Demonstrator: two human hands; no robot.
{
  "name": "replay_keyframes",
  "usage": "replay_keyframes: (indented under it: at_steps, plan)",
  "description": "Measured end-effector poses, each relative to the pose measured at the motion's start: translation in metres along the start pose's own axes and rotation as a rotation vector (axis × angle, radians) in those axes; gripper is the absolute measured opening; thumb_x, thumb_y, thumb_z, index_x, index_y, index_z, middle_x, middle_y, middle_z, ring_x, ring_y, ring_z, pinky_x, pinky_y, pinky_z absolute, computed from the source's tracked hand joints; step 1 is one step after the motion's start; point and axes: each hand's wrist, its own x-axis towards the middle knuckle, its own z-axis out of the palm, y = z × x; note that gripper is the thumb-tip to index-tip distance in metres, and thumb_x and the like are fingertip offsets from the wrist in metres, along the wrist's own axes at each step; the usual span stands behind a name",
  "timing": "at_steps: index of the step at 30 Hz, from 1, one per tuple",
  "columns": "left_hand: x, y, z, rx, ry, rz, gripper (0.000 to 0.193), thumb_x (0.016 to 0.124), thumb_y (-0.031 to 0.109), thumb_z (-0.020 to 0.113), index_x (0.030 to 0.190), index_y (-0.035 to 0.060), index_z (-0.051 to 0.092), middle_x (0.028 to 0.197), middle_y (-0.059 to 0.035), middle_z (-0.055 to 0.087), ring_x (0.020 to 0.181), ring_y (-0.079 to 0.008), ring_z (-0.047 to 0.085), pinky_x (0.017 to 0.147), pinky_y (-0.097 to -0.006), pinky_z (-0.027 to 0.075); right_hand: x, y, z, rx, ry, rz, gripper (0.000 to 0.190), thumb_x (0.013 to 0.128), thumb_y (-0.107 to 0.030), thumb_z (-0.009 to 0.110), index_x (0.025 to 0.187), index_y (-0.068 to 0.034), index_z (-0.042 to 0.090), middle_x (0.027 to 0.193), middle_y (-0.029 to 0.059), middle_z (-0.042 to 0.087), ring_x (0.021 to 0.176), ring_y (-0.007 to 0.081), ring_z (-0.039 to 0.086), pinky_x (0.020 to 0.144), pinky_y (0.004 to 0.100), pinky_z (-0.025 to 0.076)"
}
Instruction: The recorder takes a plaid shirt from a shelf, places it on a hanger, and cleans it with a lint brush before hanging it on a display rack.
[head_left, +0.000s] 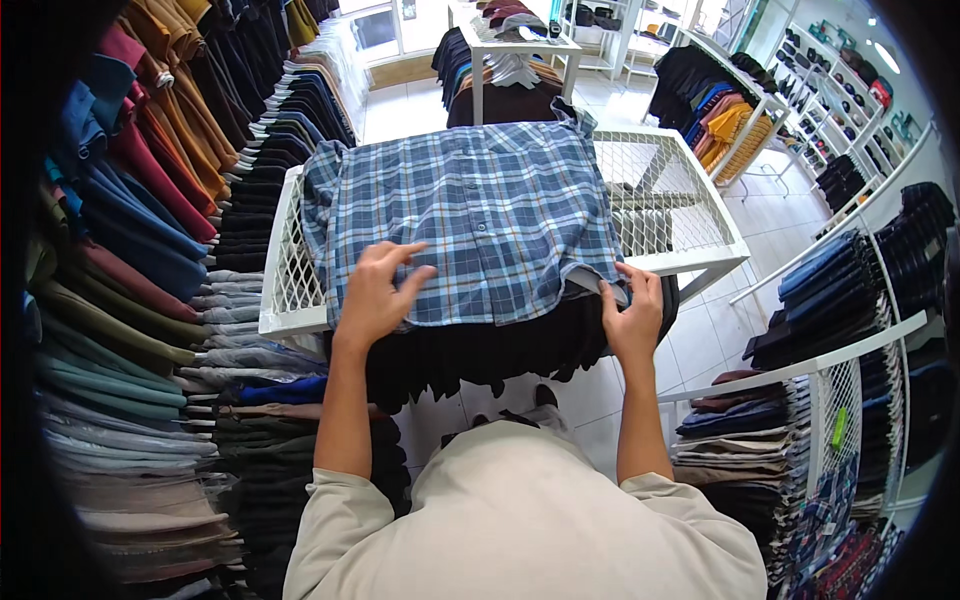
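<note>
A blue plaid button-up shirt (450, 217) lies spread over a white metal mesh-topped table (667, 191), its buttoned front facing up. Its hem is towards me and its collar end is at the far side. My left hand (379, 292) is over the lower left of the shirt, thumb and fingers apart, holding nothing. Whether it touches the cloth is hard to tell. At the near right corner, my right hand (634, 307) pinches the hem between thumb and fingers. The hem is lifted there, and a pale inner side shows.
Dark garments (480, 356) hang beneath the table's near edge. Racks of hanging clothes (150, 262) crowd the left side. At right stand a white rail (810, 367) and folded trousers (735, 442). Another white display table (517, 46) is beyond, on a tiled floor (697, 345).
</note>
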Motion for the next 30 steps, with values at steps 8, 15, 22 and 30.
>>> replay_keyframes:
  at_steps: [8, 15, 22, 30]
  plan:
    - [-0.027, -0.032, 0.010, 0.244, 0.117, -0.173, 0.032, 0.090, 0.022, 0.076, 0.118, 0.0073, 0.074, 0.106, -0.0099, 0.065, 0.105, -0.0309, 0.059, 0.094, -0.0421, 0.047, 0.007, 0.009, -0.009, 0.101, -0.107, 0.129, 0.025, 0.094, -0.022, 0.074, 0.113, -0.006, 0.077, 0.101, 0.0112, 0.066, 0.071, 0.0217, 0.065, 0.069, 0.0352, 0.052]
    - [-0.030, -0.036, 0.022, 0.290, 0.201, -0.189, 0.030, 0.091, 0.024, 0.074, 0.117, 0.0099, 0.074, 0.105, -0.0077, 0.064, 0.104, -0.0297, 0.059, 0.093, -0.0425, 0.045, 0.018, 0.026, -0.005, 0.160, -0.118, 0.180, 0.014, 0.097, -0.015, 0.070, 0.100, -0.002, 0.075, 0.096, 0.0129, 0.065, 0.073, 0.0234, 0.067, 0.069, 0.0347, 0.052]
    - [-0.029, -0.032, 0.031, 0.361, 0.317, -0.234, 0.030, 0.092, 0.023, 0.075, 0.119, 0.0093, 0.074, 0.105, -0.0106, 0.065, 0.102, -0.0316, 0.060, 0.092, -0.0420, 0.047, 0.008, 0.060, -0.017, 0.331, -0.108, 0.197, 0.014, 0.104, -0.012, 0.059, 0.104, 0.000, 0.066, 0.104, 0.0137, 0.059, 0.087, 0.0249, 0.064, 0.076, 0.0333, 0.054]
    - [-0.033, -0.019, 0.029, 0.397, 0.434, -0.103, 0.032, 0.090, 0.027, 0.077, 0.116, 0.0084, 0.074, 0.101, -0.0077, 0.064, 0.100, -0.0285, 0.059, 0.088, -0.0413, 0.047, 0.035, -0.005, -0.007, 0.135, -0.062, -0.065, 0.021, 0.095, -0.020, 0.072, 0.109, -0.004, 0.070, 0.104, 0.0146, 0.064, 0.089, 0.0304, 0.064, 0.083, 0.0399, 0.052]
